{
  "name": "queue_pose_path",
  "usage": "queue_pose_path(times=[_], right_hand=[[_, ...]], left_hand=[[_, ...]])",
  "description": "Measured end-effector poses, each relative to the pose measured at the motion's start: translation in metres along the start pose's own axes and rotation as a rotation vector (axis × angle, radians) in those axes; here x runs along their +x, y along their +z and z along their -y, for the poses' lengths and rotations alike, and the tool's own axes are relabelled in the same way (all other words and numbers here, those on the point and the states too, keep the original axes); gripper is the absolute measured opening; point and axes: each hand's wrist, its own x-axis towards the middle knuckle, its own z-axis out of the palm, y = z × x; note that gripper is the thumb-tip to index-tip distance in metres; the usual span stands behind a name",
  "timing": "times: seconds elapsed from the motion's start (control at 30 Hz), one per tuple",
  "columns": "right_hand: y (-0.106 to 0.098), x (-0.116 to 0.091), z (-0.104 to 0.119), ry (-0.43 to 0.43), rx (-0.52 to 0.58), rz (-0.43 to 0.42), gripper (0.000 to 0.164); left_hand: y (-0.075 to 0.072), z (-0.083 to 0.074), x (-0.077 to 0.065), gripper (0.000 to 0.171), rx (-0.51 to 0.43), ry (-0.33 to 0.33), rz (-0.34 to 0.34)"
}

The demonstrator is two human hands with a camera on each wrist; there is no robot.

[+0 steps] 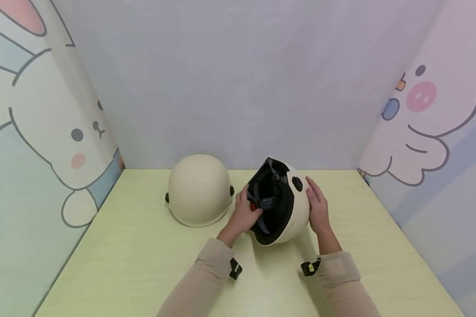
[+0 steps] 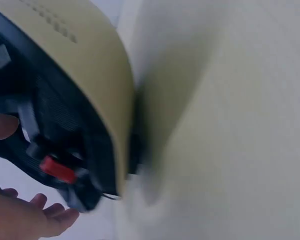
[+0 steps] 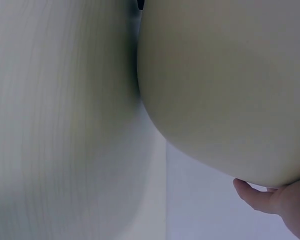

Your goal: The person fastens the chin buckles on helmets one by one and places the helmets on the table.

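A cream helmet [image 1: 301, 215] lies tipped on its side on the table, its black padded inside [image 1: 275, 224] facing left. My left hand [image 1: 243, 215] is at its opening, thumb and fingers spread apart beside the chin strap's red buckle [image 2: 57, 170]. Whether that hand touches the strap is unclear. Against the outer shell on the right rests my right hand [image 1: 319, 209], fingers fairly straight along the curve. In the right wrist view, part of that hand shows at the smooth shell [image 3: 230, 95].
Left of my hands a second cream helmet [image 1: 199, 189] stands dome up, with dark round fittings at its sides. The pale yellow table [image 1: 135, 264] meets a grey backdrop [image 1: 238, 88]. Cartoon-printed panels flank it on both sides.
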Motion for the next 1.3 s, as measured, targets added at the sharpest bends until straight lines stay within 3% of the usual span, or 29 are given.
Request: queue_pose_path(times=[0.3,0.47,0.67,0.87,1.07,1.3], right_hand=[[0.003,-0.002,0.004,0.006,-0.03,0.005,0.047],[0.003,-0.003,0.007,0.013,-0.06,0.012,0.047],[0.004,-0.004,0.009,0.013,-0.095,0.029,0.047],[0.005,-0.004,0.009,0.018,-0.11,0.035,0.047],[0.01,-0.005,0.005,0.005,-0.107,0.039,0.047],[0.013,-0.008,0.001,-0.04,-0.096,-0.001,0.045]], left_hand=[[-0.003,-0.056,-0.009,0.08,0.019,0.173,0.064],[-0.003,-0.076,-0.011,0.075,0.071,0.213,0.091],[0.0,-0.098,-0.01,0.071,0.146,0.206,0.097],[0.005,-0.116,-0.003,0.069,0.25,0.142,0.108],[0.012,-0.123,0.003,0.061,0.259,0.097,0.118],[0.016,-0.123,0.003,0.052,0.209,0.099,0.075]])
